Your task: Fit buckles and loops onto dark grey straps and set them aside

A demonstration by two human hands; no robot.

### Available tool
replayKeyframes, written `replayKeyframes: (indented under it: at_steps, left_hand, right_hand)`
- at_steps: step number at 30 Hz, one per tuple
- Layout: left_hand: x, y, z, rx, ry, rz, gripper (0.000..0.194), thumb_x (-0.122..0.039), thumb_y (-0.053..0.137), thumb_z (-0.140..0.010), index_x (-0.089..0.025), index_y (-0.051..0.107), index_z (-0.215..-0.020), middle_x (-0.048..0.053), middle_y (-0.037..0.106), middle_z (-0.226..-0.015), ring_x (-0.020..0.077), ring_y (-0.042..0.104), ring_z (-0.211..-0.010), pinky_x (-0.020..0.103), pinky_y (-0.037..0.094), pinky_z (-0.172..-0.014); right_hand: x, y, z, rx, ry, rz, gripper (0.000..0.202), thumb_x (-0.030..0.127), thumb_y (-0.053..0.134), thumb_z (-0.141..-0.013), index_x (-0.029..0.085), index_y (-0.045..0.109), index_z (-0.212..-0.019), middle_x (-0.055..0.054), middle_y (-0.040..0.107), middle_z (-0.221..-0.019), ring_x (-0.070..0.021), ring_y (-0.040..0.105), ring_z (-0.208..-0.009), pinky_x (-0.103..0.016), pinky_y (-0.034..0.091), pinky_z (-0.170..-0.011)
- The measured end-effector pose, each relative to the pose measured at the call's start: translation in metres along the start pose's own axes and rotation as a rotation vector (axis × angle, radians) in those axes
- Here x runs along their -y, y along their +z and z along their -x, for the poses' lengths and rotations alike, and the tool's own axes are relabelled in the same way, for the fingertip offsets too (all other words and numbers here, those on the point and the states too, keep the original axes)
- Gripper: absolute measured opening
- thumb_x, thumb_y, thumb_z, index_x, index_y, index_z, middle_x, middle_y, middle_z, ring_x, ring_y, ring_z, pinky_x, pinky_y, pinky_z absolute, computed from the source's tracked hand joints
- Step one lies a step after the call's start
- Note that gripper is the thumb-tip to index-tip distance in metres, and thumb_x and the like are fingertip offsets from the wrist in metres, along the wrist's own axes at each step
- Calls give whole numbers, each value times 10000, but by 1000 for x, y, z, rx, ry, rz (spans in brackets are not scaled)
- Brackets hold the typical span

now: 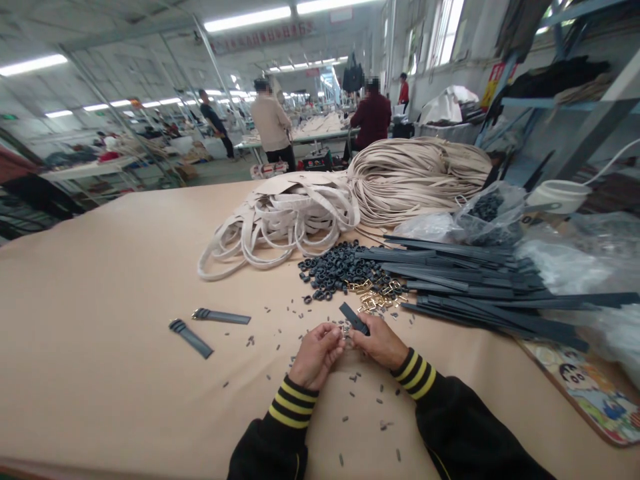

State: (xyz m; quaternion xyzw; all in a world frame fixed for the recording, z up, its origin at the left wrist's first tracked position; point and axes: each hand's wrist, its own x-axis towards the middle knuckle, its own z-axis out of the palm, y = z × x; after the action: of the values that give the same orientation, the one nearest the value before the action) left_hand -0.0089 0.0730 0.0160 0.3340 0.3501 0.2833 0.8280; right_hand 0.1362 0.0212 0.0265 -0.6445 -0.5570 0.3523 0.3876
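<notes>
My right hand (380, 342) grips a short dark blue strap (354, 318), its free end pointing up and left. Close beside it, my left hand (317, 353) pinches a small metal buckle (345, 331) at the strap's lower part; the fingers partly hide it. Just beyond my hands lie a heap of gold buckles (373, 298) and a pile of dark strap loops (340, 267). To the left, two strap pieces with buckles, one upper (223, 316) and one lower (191, 339), rest on the tan table (125, 400).
Long dark strips (475, 280) are stacked at the right, near clear plastic bags (565, 267) and a cartoon-printed board (585, 393). Beige strap coils (415, 180) and looped pale straps (285, 213) lie at the back. Small dark scraps dot the table. Several people stand farther off.
</notes>
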Motion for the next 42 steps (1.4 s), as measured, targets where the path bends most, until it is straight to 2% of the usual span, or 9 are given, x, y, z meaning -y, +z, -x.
replayKeyframes:
  at_steps: [4, 7, 9, 12, 16, 22, 32, 37, 42]
  left_hand:
    - [-4, 0, 0, -26, 63, -41, 262, -243, 720, -608, -108, 562, -767, -14, 591, -655, 16, 510, -503, 101, 439, -491]
    - [-11, 0, 1, -16, 171, -245, 218, -273, 678, -655, -108, 579, -759, -10, 592, -633, 35, 507, -503, 127, 420, -475]
    - [-17, 1, 4, -15, 245, -404, 214, -291, 653, -677, -108, 590, -768, -4, 594, -623, 52, 514, -510, 151, 426, -487]
    - [-27, 7, 11, -2, 301, -577, 213, -304, 622, -701, -110, 601, -786, -7, 581, -585, 71, 519, -512, 180, 442, -507]
    - [-35, 17, 17, 29, 312, -646, 215, -302, 601, -717, -107, 610, -807, -4, 580, -571, 78, 526, -510, 189, 455, -512]
    - [-38, 8, 12, -76, 334, -521, 233, -299, 624, -701, -103, 607, -826, -16, 567, -581, 55, 506, -497, 164, 447, -499]
    - [-39, 5, 16, 51, 39, -57, 252, -235, 720, -615, -92, 573, -761, -29, 522, -577, -1, 463, -462, 67, 390, -431]
    - [-18, 8, 11, 152, -101, 62, 296, -212, 749, -574, -99, 530, -738, -15, 540, -573, 7, 483, -452, 63, 402, -418]
    - [-3, 14, 5, 66, 25, 61, 297, -208, 711, -624, -135, 471, -784, -39, 538, -612, 9, 488, -463, 83, 417, -437]
  right_hand:
    - [0, -1, 0, 4, -7, 11, 96, 232, 489, -748, 150, 476, -700, 30, 498, -590, -84, 439, -545, -197, 339, -514]
    - [-2, -2, 1, 25, -8, 16, 115, 255, 513, -741, 153, 476, -701, 32, 487, -591, -83, 430, -545, -197, 332, -506]
    - [-3, -2, 1, 35, 29, -29, 146, 297, 510, -759, 161, 467, -792, 34, 506, -602, -83, 440, -530, -194, 335, -492]
    - [-5, -2, 1, 20, 107, -129, 143, 292, 397, -828, 173, 397, -905, 24, 557, -654, -68, 439, -473, -188, 337, -462]
    - [-1, -3, 1, 126, 117, -177, 89, 209, 356, -820, 161, 426, -791, 10, 555, -661, -51, 421, -427, -177, 329, -420]
    - [5, -11, 4, 275, 13, -401, 144, 263, 445, -796, 136, 501, -832, -13, 581, -744, -47, 467, -460, -178, 370, -448]
    - [6, -20, 6, 435, -14, -455, 185, 298, 495, -790, 131, 539, -855, -12, 592, -727, -26, 449, -413, -150, 346, -405]
    - [7, -15, 7, 355, -44, -345, 155, 278, 494, -794, 130, 537, -809, 25, 525, -628, -24, 416, -406, -142, 317, -387]
    - [5, -4, 6, 160, -49, -280, 164, 281, 551, -759, 152, 449, -748, 35, 519, -601, -37, 419, -428, -146, 323, -389]
